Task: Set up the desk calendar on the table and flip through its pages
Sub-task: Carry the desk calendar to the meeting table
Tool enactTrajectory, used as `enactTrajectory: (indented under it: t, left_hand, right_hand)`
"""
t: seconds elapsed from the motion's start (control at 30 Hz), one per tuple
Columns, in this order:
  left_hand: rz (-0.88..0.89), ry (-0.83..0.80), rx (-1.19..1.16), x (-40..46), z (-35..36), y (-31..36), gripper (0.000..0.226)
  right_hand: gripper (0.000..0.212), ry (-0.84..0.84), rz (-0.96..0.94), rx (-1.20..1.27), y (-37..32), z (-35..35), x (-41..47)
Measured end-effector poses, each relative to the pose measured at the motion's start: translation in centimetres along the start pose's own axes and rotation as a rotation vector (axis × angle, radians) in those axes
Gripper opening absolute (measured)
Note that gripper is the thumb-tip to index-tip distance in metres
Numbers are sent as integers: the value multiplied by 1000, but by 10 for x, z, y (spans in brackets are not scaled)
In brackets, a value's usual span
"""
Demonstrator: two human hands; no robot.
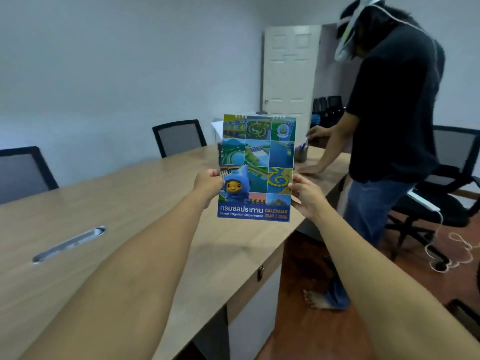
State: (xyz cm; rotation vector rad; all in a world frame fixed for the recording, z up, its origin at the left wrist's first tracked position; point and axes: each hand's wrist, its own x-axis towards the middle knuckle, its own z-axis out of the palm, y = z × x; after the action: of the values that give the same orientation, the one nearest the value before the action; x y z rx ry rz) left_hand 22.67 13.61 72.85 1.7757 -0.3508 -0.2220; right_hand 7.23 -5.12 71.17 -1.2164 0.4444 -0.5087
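fingers (217, 175) of both hands clamped on the upright desk calendar (257, 162), cover lettered "royal irrigation department calendar"

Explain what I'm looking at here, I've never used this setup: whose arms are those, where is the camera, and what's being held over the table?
There is no machine here. The one picture comes from a wide-angle camera worn on a person's head, looking forward and down, so the two bare arms reaching in from the bottom are that person's own. The left hand and right hand each have a grip on a side edge of the desk calendar, held upright in the air with its colourful cover facing the camera. It is not yet standing on the long wooden table below. A second person in a dark shirt stands at the far end, leaning over the table. Office chairs line the far side.
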Motion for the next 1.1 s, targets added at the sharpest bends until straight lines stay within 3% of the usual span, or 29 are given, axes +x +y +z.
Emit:
enactTrajectory:
  t: [0.23, 0.37, 0.6, 0.67, 0.73, 0.87, 1.1]
  left_hand:
    - [-51, 239, -8, -2, -144, -23, 30]
    - [-78, 355, 52, -16, -224, -44, 24]
    - [-175, 470, 72, -54, -332, -86, 19]
    - [-216, 500, 41, -61, -358, -102, 19]
    - [-246, 542, -13, -72, -375, -106, 22]
    - [-291, 633, -39, -88, -391, -112, 26]
    - [-385, 777, 50, -107, -402, -135, 25]
  right_hand:
    - [33, -221, 64, 11, 38, 141, 14]
    - [37, -329, 100, 40, 71, 221, 12]
    - [29, -488, 199, 81, 132, 337, 6]
    - [37, -513, 251, 59, 146, 364, 5]
    - [44, -581, 307, 51, 159, 389, 5]
    - [37, -751, 343, 39, 171, 419, -1]
    - [31, -863, 414, 4, 191, 443, -4]
